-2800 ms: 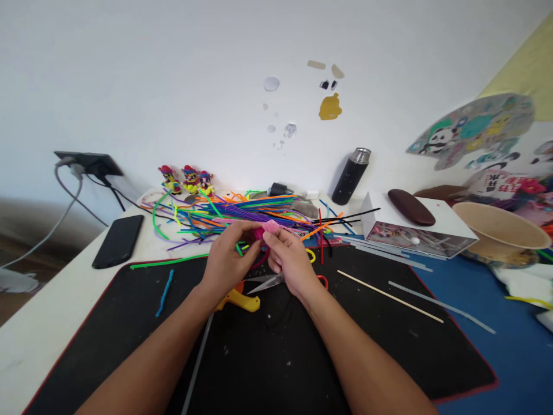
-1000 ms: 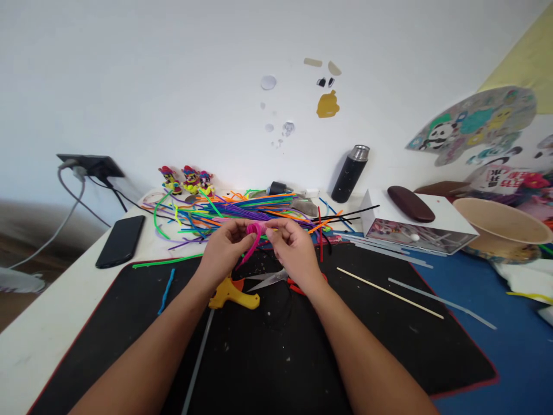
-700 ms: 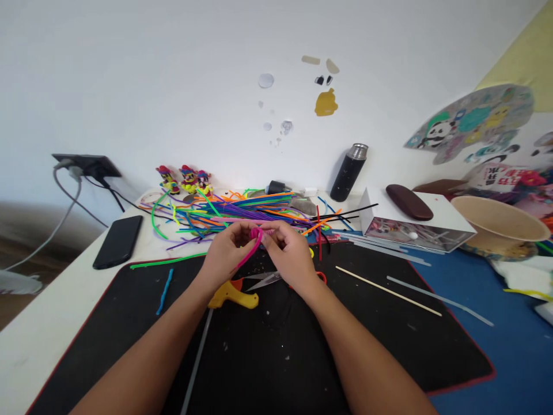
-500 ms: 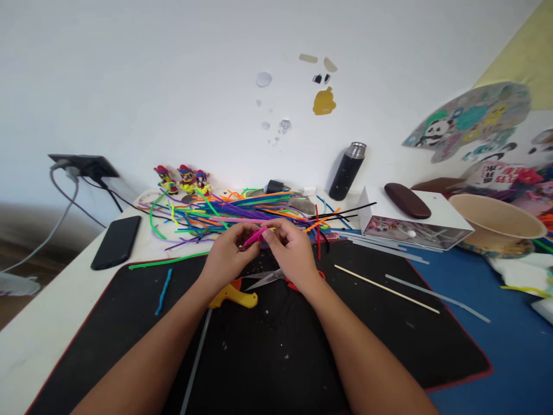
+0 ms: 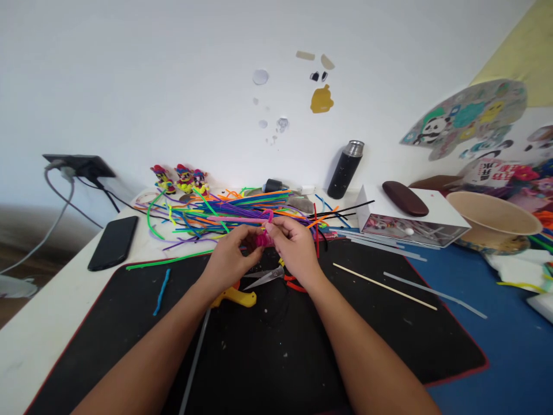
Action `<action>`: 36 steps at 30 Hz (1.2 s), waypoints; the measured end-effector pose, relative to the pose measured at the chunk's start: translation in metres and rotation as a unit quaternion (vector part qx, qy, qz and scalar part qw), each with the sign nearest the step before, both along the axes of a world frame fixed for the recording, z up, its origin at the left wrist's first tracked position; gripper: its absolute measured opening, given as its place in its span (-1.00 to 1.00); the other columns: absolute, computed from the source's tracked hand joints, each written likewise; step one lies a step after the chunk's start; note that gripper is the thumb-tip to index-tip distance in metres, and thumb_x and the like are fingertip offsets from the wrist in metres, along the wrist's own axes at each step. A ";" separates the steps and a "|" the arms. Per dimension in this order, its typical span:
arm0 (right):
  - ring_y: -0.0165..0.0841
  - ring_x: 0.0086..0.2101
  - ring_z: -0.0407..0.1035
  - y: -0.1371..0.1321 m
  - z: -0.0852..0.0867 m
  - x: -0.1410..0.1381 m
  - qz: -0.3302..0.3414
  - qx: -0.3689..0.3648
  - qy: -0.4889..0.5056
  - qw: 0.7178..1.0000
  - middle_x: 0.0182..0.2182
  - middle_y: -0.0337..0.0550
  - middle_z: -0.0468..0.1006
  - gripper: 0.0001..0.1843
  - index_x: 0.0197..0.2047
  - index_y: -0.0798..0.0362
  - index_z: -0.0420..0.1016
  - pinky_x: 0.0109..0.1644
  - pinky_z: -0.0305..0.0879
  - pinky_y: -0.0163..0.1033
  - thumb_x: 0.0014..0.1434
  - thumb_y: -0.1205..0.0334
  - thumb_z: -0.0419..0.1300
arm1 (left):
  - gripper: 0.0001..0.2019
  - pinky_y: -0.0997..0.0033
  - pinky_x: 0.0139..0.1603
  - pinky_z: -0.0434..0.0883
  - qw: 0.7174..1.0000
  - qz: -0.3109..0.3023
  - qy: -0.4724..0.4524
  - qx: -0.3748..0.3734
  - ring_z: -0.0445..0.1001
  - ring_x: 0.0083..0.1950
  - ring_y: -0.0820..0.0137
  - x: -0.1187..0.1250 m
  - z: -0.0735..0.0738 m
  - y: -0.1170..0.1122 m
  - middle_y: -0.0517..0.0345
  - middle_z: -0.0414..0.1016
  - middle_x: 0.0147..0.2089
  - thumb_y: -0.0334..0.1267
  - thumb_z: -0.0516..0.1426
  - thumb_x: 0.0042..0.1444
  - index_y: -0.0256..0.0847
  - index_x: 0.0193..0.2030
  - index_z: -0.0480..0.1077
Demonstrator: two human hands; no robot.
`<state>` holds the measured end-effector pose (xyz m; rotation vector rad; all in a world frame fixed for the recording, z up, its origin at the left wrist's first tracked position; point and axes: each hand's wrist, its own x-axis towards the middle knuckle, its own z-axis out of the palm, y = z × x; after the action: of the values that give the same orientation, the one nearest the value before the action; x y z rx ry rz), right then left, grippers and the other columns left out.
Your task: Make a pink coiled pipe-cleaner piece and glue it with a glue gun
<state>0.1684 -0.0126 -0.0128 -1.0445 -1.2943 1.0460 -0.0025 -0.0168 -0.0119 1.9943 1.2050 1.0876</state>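
Note:
Over the black mat, my left hand (image 5: 231, 253) and my right hand (image 5: 296, 248) meet around a magenta pipe cleaner (image 5: 264, 240), bent into a small bundle. My left fingers pinch its left side while the right thumb and fingers grip it near the top, where a loop sticks up. Fingers cover part of the bundle. Open scissors (image 5: 265, 278) with red handles lie under the hands. To their left is a yellow-handled tool (image 5: 237, 296), partly hidden by my left wrist. A short blue pipe cleaner (image 5: 162, 292) rests farther left.
Behind my hands spreads a heap of coloured pipe cleaners (image 5: 246, 202). A phone (image 5: 113, 243) lies at left. Along the back stand small figures (image 5: 184, 177) and a black flask (image 5: 345, 170). At right are a white box (image 5: 436, 207), a bowl (image 5: 492, 222) and a wooden stick (image 5: 384, 286).
The magenta piece has turned in my fingers, and more of it shows, with a loop now standing up. My left hand has tilted slightly. The view has shifted a little.

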 end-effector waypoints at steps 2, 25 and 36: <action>-0.41 -0.57 0.11 0.000 0.001 0.000 -0.004 0.003 -0.001 1.000 -0.60 -0.34 0.29 -0.67 -0.23 0.02 0.62 -0.49 0.00 -0.28 0.29 -0.10 0.33 | -0.81 0.34 -0.21 0.49 1.000 -0.006 0.004 0.007 0.56 -0.28 0.32 0.001 0.001 -0.001 0.19 0.62 -0.26 -0.27 0.21 0.14 -0.12 -0.10 0.54; -0.39 -0.50 0.27 -0.017 0.002 -0.013 0.112 0.019 -0.090 0.989 -0.49 -0.31 0.45 -0.73 -0.12 -0.04 0.63 -0.40 0.10 -0.28 0.36 -0.07 0.31 | -0.71 0.34 -0.17 0.51 0.942 0.159 -0.288 -0.063 0.60 -0.21 0.30 -0.032 0.000 0.032 0.13 0.65 -0.24 -0.15 0.37 0.00 -0.18 -0.14 0.54; -0.09 -0.16 0.57 -0.045 0.001 -0.040 0.247 0.110 -0.505 0.820 -0.11 0.01 0.67 -0.41 0.02 0.06 0.58 -0.15 0.32 -0.13 0.27 -0.31 0.35 | -0.63 0.41 -0.23 0.46 0.921 0.176 -0.341 -0.062 0.51 -0.30 0.39 -0.036 0.002 0.035 0.17 0.59 -0.28 -0.14 0.43 -0.10 -0.21 -0.16 0.54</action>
<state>0.1285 -0.0581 -0.0119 -1.1405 -2.5965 0.6317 -0.0380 0.0180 -0.0100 1.1472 1.2086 1.6524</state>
